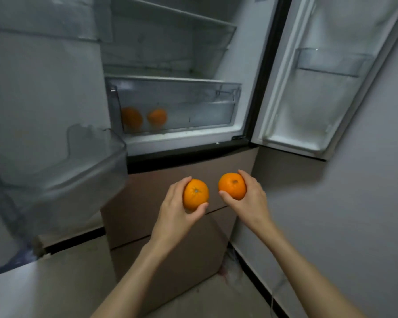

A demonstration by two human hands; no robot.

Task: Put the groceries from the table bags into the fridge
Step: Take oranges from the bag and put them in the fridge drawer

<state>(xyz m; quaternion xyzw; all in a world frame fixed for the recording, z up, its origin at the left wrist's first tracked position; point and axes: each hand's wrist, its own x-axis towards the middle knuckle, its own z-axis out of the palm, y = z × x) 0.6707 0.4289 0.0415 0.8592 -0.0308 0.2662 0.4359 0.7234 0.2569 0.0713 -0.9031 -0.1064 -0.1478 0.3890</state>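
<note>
a left hand and a right hand each grip an orange before an open fridge, two more oranges in its clear drawer.

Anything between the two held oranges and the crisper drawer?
Head view: nothing blocks the way. Left orange and right orange sit below the crisper drawer; only the fridge's lower front lies between.

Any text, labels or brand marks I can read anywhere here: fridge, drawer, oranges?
None can be read. The fridge, its clear drawer, the door bins and all four oranges show no print; the picture is soft and dim.
</note>
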